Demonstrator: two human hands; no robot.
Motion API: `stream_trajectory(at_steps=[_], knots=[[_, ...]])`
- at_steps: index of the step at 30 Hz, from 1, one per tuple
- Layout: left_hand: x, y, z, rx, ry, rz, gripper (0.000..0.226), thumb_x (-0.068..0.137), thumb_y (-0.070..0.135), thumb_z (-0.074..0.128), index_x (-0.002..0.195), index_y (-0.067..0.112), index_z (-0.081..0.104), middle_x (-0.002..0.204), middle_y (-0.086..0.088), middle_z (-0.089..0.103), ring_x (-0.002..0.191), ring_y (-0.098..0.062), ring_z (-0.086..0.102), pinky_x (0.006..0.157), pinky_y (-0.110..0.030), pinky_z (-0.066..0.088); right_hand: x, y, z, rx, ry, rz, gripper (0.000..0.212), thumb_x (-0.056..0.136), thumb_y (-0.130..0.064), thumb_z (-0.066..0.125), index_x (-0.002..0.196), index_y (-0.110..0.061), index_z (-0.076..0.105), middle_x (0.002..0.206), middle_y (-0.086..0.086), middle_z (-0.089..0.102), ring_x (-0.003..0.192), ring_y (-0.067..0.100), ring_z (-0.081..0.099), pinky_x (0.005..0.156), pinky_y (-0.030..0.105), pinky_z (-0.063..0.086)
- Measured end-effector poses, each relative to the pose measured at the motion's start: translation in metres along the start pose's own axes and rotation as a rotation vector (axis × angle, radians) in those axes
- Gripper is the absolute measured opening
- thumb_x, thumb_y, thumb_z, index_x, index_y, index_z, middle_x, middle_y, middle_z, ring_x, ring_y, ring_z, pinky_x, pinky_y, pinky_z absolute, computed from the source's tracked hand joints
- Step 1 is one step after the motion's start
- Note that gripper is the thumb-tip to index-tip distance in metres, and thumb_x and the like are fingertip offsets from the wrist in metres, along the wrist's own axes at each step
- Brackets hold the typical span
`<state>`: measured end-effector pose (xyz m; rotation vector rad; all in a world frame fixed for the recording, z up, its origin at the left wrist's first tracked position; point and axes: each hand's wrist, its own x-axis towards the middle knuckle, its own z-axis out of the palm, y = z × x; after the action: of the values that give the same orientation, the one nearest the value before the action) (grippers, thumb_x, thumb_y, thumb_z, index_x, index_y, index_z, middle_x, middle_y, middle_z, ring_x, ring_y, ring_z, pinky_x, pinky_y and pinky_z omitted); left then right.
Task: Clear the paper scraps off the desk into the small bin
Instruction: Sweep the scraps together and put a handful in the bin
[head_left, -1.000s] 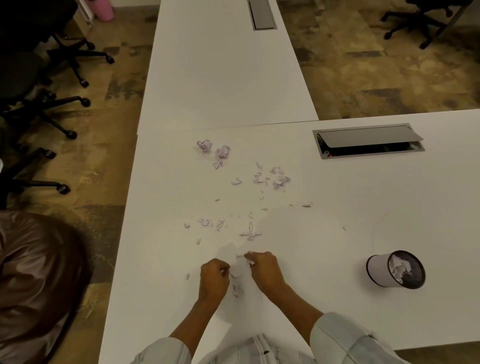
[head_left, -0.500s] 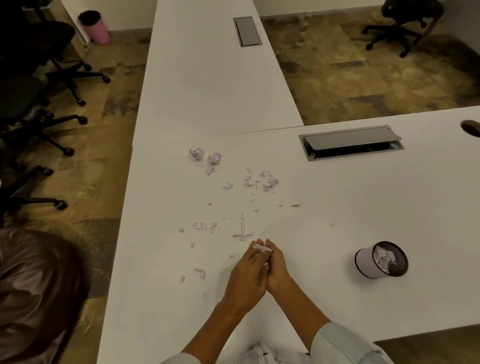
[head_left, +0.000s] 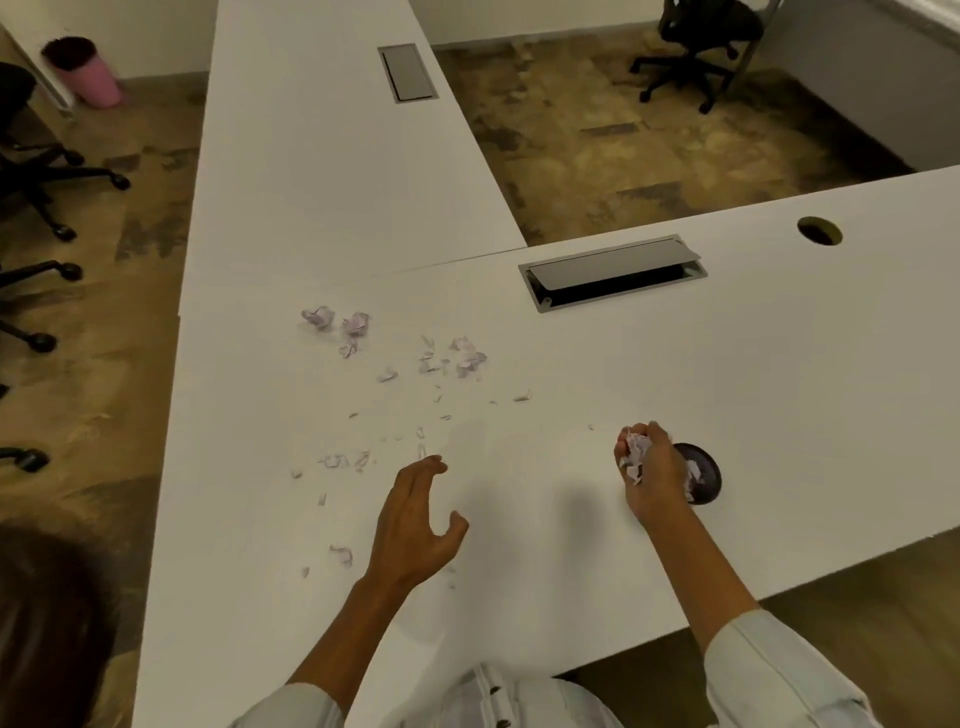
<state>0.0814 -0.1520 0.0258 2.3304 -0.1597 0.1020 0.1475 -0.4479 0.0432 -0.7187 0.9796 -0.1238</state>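
Note:
My right hand (head_left: 653, 474) is closed around a bunch of pale paper scraps (head_left: 637, 451) and hovers right in front of the small bin (head_left: 704, 474), hiding most of it. The bin's dark mesh rim shows behind my hand, with crumpled paper inside. My left hand (head_left: 415, 525) floats open over the white desk (head_left: 571, 561), fingers spread, holding nothing. Several scraps (head_left: 457, 359) lie scattered across the desk beyond it, along with two crumpled balls (head_left: 337, 321) farther back and small bits (head_left: 340, 555) near my left wrist.
A grey cable tray (head_left: 613, 273) with its lid raised sits in the desk behind the bin, and a round cable hole (head_left: 820, 230) lies to its right. Office chairs (head_left: 31, 176) stand on the left floor, a pink bin (head_left: 83, 73) far left, another chair (head_left: 696, 47) far right.
My hands, which were pressed together over gathered scraps, have separated. The right hand carried the scraps rightward to the bin; the left hand opened and stayed near the middle.

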Motion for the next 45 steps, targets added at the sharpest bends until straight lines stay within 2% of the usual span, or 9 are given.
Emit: stream_trajectory(at_steps=[6,10,13,17,22,29,36,41,45], knots=[[0.001,-0.004,0.004,0.018,-0.02,-0.046,0.058,0.07,0.029,0.064,0.125,0.019,0.048,0.128,0.002,0.054,0.121,-0.012,0.048,0.099,-0.024,0.039,0.021,-0.04,-0.027,-0.438,0.262,-0.413,0.028,0.082,-0.028,0.05,0.056,-0.022,0.06,0.06,-0.003,0.068,0.049,0.014,0.061,0.045,0.022,0.045],[-0.002,-0.007,0.001,0.025,-0.032,-0.07,0.059,0.07,0.029,0.064,0.126,0.017,0.047,0.129,0.0,0.053,0.122,-0.013,0.046,0.099,-0.029,0.041,0.033,-0.037,-0.037,-0.665,0.273,-0.629,0.035,0.08,-0.032,0.044,0.066,-0.009,0.066,0.067,0.008,0.07,0.057,0.016,0.062,0.048,0.013,0.045],[-0.005,-0.015,-0.006,0.033,-0.021,-0.097,0.061,0.07,0.032,0.063,0.126,0.017,0.047,0.129,0.0,0.052,0.12,-0.009,0.043,0.097,-0.026,0.038,0.042,-0.033,-0.043,-0.788,0.303,-0.758,0.039,0.079,-0.028,0.047,0.055,0.001,0.055,0.052,0.016,0.053,0.049,0.02,0.046,0.049,0.025,0.034],[-0.009,-0.028,-0.016,0.061,-0.012,-0.152,0.062,0.069,0.031,0.064,0.126,0.016,0.047,0.129,-0.002,0.053,0.122,-0.015,0.045,0.098,-0.027,0.036,0.038,-0.028,-0.043,-0.857,0.316,-0.894,0.036,0.072,-0.02,0.057,0.045,-0.015,0.034,0.043,-0.002,0.031,0.04,0.011,0.024,0.046,0.024,0.024],[-0.011,-0.042,-0.026,0.061,-0.008,-0.201,0.065,0.066,0.041,0.059,0.125,0.017,0.046,0.129,-0.003,0.052,0.123,-0.017,0.045,0.098,-0.027,0.035,0.039,-0.021,-0.05,-0.866,0.362,-0.947,0.025,0.069,-0.012,0.063,0.049,-0.004,0.05,0.049,0.005,0.055,0.044,0.014,0.046,0.048,0.012,0.033],[-0.008,-0.058,-0.031,0.054,-0.003,-0.239,0.065,0.066,0.032,0.068,0.124,0.016,0.046,0.128,-0.005,0.051,0.12,-0.019,0.046,0.097,-0.028,0.037,0.035,-0.018,-0.053,-0.834,0.394,-1.008,0.016,0.07,-0.013,0.065,0.057,-0.006,0.058,0.058,0.009,0.061,0.051,0.021,0.051,0.058,0.021,0.038],[-0.001,-0.084,-0.032,0.209,-0.026,-0.437,0.088,0.061,0.049,0.071,0.133,0.013,0.036,0.142,-0.012,0.038,0.134,-0.029,0.029,0.104,-0.049,0.038,0.026,-0.002,-0.027,-1.0,0.149,-1.278,0.019,0.073,0.0,0.07,0.087,-0.011,0.063,0.101,0.007,0.071,0.097,0.02,0.064,0.076,0.023,0.049],[0.004,-0.114,-0.038,0.369,-0.153,-0.909,0.132,0.054,0.076,0.069,0.147,0.007,0.005,0.157,-0.024,-0.004,0.144,-0.043,-0.005,0.116,-0.058,0.012,0.036,0.041,0.014,-1.059,-0.202,-0.981,0.039,0.077,0.001,0.072,0.114,-0.007,0.062,0.122,0.008,0.063,0.113,0.019,0.06,0.095,0.039,0.053],[-0.002,-0.135,-0.043,0.251,-0.178,-1.063,0.147,0.046,0.081,0.067,0.147,0.007,-0.009,0.155,-0.025,-0.019,0.144,-0.042,-0.015,0.116,-0.058,0.006,0.072,0.068,0.025,-1.447,-0.144,-0.522,0.076,0.089,-0.032,0.068,0.148,-0.006,0.029,0.16,0.015,0.02,0.149,0.029,0.018,0.119,0.044,0.023]])
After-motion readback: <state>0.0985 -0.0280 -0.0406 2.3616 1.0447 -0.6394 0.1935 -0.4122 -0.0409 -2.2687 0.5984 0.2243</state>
